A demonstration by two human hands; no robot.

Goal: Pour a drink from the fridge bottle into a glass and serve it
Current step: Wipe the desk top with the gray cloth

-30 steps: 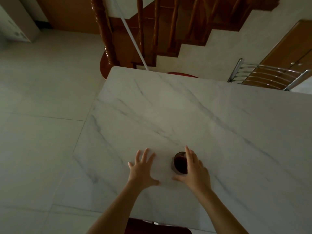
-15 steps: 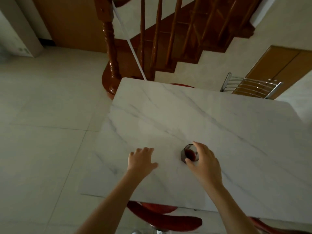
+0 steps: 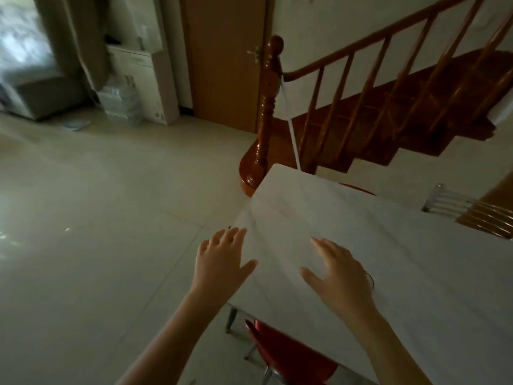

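Only a thin dark curved sliver of the drinking glass shows, on the white marble-patterned desk and almost wholly hidden behind the right hand; its contents cannot be made out. Right hand is released, fingers spread over the desk near its left edge; left hand is likewise released and empty, fingers spread, straddling that edge above the pale tiled floor. A red chair sits under the desk's near edge, the brown wooden staircase rises beyond its far corner, and open floor lies off its left edge.
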